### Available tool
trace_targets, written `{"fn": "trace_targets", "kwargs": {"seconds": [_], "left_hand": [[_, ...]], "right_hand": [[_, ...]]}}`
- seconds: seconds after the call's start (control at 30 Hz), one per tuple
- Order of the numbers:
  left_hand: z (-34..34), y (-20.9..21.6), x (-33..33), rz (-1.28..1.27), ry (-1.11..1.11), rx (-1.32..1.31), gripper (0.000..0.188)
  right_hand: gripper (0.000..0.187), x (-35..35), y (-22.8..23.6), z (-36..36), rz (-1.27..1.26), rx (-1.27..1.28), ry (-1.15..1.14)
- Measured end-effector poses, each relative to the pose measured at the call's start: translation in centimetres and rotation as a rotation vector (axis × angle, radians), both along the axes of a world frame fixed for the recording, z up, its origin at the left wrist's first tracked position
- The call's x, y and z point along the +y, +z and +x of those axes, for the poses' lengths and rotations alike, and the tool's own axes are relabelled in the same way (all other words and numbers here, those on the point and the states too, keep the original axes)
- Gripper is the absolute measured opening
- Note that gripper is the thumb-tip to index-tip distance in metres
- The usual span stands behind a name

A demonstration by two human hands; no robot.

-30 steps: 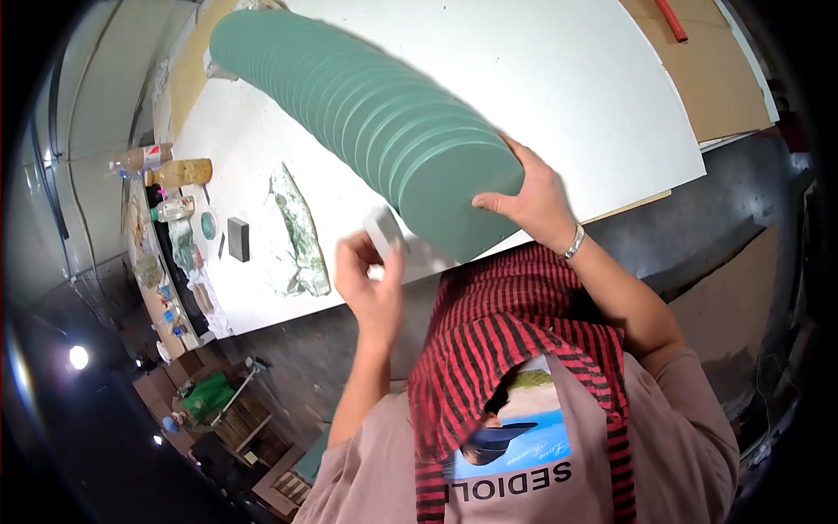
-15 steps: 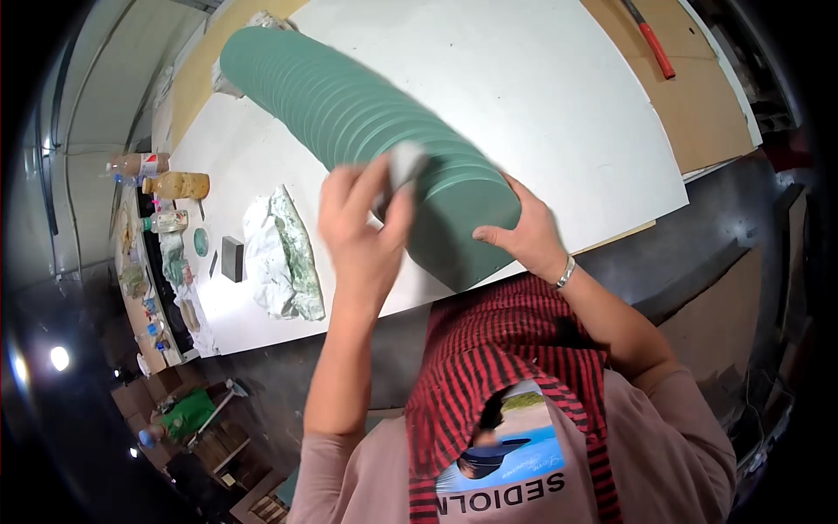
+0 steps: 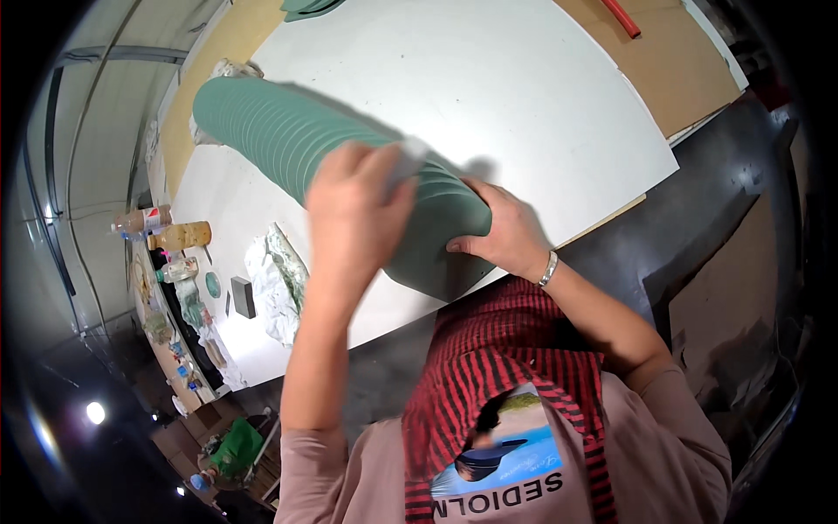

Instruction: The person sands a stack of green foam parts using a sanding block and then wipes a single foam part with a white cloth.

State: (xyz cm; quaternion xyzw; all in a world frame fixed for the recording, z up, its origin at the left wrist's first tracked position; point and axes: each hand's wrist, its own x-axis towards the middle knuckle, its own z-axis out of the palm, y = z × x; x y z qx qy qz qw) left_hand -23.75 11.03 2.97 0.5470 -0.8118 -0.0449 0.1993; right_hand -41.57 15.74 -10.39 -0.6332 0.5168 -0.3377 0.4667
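A long green ribbed cylinder (image 3: 271,131) lies slantwise across the white table, its near end at the front edge. My left hand (image 3: 353,205) is closed around a light grey pad (image 3: 410,155) against the ribs close to this end; motion blurs both, and the pad's exact kind cannot be made out. My right hand (image 3: 511,231) rests on the right side of the cylinder's near end. Its fingers spread over the top and its thumb lies on the end face. To the left of the cylinder are a crumpled white cloth (image 3: 278,293) and a dark grey block (image 3: 243,298).
Bottles (image 3: 181,235) and a small green disc (image 3: 213,285) stand or lie along the table's left edge. A rag (image 3: 236,68) is bunched under the cylinder's far end. At the far right a red-handled tool (image 3: 621,17) lies on cardboard (image 3: 668,65). A person in green (image 3: 237,447) is behind at lower left.
The whole view has shifted slightly. My left hand has moved with the pad across the ribs, toward the cylinder's upper right side. The right hand keeps its place on the end.
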Motion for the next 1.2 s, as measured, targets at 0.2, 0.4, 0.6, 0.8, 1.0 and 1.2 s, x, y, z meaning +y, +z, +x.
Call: {"fn": "trace_targets", "kwargs": {"seconds": [0.2,0.4,0.6,0.8,1.0,1.2], "left_hand": [[2.0,-1.0,-0.1,0.073,0.107,0.051,0.026],[9.2,-3.2,6.8,0.181,0.571,0.401,0.024],[3.1,-0.7,1.6,0.041,0.219,0.155,0.029],[3.7,0.2,-0.7,0.091,0.187,-0.039,0.029],[3.1,-0.7,0.2,-0.008,0.192,0.131,0.030],[8.8,-5.2,6.3,0.001,0.406,0.184,0.025]], "right_hand": [[0.092,0.1,-1.0,-0.3,-0.044,0.001,-0.021],[0.091,0.1,-0.3,0.0,-0.013,0.001,-0.007],[0.090,0.5,-0.6,0.0,-0.086,0.012,-0.017],[0.090,0.5,-0.7,-0.1,-0.080,-0.012,-0.035],[0.090,0.5,-0.7,0.4,-0.108,-0.031,-0.025],[0.093,0.1,-1.0,0.1,-0.167,-0.008,-0.027]]}}
